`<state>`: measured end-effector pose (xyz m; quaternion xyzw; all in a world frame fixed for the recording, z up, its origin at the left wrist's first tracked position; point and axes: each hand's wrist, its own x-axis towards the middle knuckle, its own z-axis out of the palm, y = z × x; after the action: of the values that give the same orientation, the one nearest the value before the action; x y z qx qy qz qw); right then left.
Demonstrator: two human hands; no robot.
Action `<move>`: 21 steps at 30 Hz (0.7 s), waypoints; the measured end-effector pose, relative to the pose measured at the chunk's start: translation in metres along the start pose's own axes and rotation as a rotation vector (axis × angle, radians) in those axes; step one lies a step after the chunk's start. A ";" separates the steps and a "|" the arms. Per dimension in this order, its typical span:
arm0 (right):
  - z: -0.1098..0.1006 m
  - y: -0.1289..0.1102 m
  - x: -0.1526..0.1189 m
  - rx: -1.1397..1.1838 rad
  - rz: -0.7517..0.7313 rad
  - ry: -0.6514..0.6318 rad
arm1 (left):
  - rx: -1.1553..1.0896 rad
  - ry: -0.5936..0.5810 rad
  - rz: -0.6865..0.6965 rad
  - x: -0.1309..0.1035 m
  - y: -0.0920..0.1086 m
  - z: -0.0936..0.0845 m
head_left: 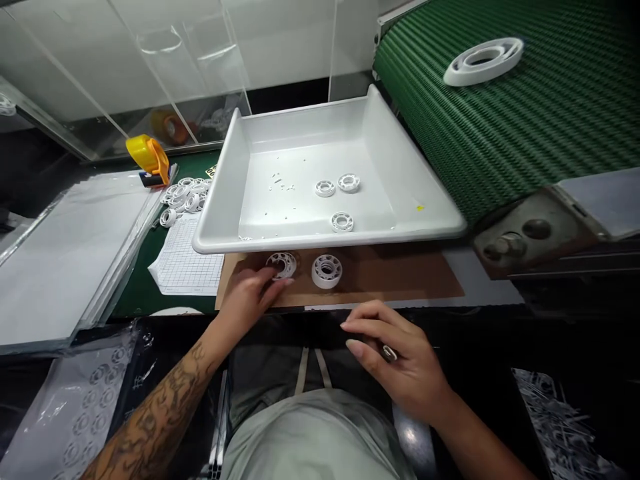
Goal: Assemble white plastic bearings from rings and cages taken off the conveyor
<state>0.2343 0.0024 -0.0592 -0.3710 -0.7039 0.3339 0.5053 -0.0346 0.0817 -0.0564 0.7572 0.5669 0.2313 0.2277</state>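
My left hand point(253, 290) reaches over the brown cardboard point(390, 277), its thumb and fingers closed around the near left side of a white plastic ring point(287, 265) with an openwork face. Just to the right, what looks like a short stack of similar white rings point(327, 272) stands on the cardboard. My right hand point(405, 360) hovers over my lap, fingers curled on a slim tool point(389, 353). Only its metal end shows, so its kind is unclear. Behind the cardboard, a white tray point(320, 243) contains three white rings point(343, 222) and small scraps.
At right, a green conveyor belt point(500, 127) carries one white ring point(484, 61). Loose rings point(185, 193), a gridded paper sheet point(187, 260), a tape dispenser point(159, 163) and stacked plastic bags point(75, 233) lie left. White scraps point(565, 427) are at lower right.
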 end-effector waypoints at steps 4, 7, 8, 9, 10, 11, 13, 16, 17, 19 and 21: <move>-0.010 0.002 -0.014 -0.055 0.059 0.052 | 0.166 -0.024 0.001 0.024 -0.019 0.010; -0.014 0.003 -0.023 -0.081 0.097 0.095 | 0.224 -0.061 0.021 0.025 -0.018 0.004; -0.015 0.004 -0.025 -0.087 0.107 0.110 | 0.228 -0.076 0.038 0.024 -0.014 0.001; -0.017 0.004 -0.026 -0.091 0.113 0.122 | 0.227 -0.088 0.057 0.022 -0.008 -0.002; -0.019 0.004 -0.027 -0.094 0.117 0.132 | 0.223 -0.094 0.076 0.020 -0.001 -0.003; -0.021 0.005 -0.028 -0.099 0.121 0.139 | 0.219 -0.093 0.094 0.018 0.008 -0.002; -0.024 0.005 -0.028 -0.112 0.124 0.149 | 0.224 -0.078 0.122 0.015 0.026 0.004; -0.027 0.005 -0.027 -0.130 0.120 0.145 | 0.269 -0.101 0.152 0.018 0.050 0.018; -0.027 0.006 -0.027 -0.132 0.117 0.140 | 0.290 -0.132 0.159 0.020 0.056 0.021; -0.028 0.007 -0.029 -0.135 0.117 0.131 | 0.335 -0.217 0.168 0.026 0.063 0.024; -0.029 0.009 -0.031 -0.141 0.124 0.132 | 0.381 -0.300 0.174 0.033 0.067 0.022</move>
<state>0.2706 -0.0170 -0.0738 -0.4696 -0.6667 0.2890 0.5015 0.0372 0.0949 -0.0298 0.8581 0.4928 0.0242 0.1419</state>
